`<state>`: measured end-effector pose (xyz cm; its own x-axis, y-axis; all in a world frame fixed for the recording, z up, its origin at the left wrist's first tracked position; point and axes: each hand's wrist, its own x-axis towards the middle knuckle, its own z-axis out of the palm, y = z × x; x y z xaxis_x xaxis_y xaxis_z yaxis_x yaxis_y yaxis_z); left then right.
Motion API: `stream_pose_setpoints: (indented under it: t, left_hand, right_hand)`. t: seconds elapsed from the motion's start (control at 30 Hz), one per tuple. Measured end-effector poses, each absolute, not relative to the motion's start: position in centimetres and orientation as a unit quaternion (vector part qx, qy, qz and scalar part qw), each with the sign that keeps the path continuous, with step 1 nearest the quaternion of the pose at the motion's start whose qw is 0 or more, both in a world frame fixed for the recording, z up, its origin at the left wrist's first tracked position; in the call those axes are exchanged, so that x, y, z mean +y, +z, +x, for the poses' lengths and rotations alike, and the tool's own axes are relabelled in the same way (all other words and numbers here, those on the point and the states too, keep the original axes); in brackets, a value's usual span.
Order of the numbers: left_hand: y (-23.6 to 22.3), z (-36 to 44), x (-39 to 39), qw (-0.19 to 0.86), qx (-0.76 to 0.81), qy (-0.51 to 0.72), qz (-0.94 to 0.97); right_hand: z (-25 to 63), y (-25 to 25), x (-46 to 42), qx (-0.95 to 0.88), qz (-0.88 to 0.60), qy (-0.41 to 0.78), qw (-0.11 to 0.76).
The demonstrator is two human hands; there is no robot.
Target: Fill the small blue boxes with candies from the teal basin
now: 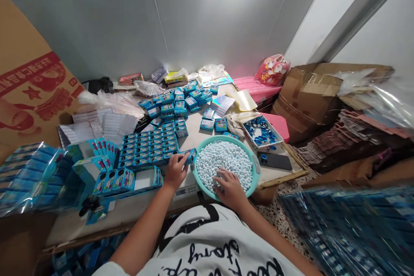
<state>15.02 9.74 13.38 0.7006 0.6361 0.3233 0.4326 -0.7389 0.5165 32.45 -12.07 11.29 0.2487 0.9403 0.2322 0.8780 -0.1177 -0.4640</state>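
My left hand [175, 170] is closed around a small blue box [189, 155], held at the left rim of a turquoise basin [256, 177]. Small white pellets [226, 154], like candies or mints, fill the basin. My right hand [230, 187] reaches in over the near side, its curled fingers closed among the pellets; the fingertips are partly hidden. Left of my left hand, blue boxes [148, 146] stand in tight rows. Closer to me, several more blue boxes [118, 180] lean beside a white-and-blue tray [145, 178].
Loose blue boxes [168, 108] are heaped at the back. Right of the basin lie a tray of blue caps [262, 131] and a black phone [276, 161]. Cartons [304, 99] stand at right; plastic-wrapped blue packs [32, 177] are at left. A printed carton [32, 82] rises behind them.
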Motion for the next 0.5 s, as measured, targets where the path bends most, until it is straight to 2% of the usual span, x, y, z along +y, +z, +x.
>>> stream_pose_setpoints:
  t: [0.17, 0.3, 0.5]
  left_hand:
    - [12.9, 14.6, 9.0, 0.195, 0.295, 0.284, 0.891]
    - [11.5, 14.0, 8.7, 0.204, 0.355, 0.326, 0.852]
    - [7.1, 11.8, 9.3, 0.3, 0.464, 0.321, 0.769]
  right_hand:
    - [32.4, 11.4, -12.0, -0.603, -0.751, 0.066, 0.262]
    - [32.4, 11.4, -12.0, -0.604, -0.75, 0.064, 0.261]
    - [32.4, 11.4, -12.0, -0.605, -0.748, 0.054, 0.266]
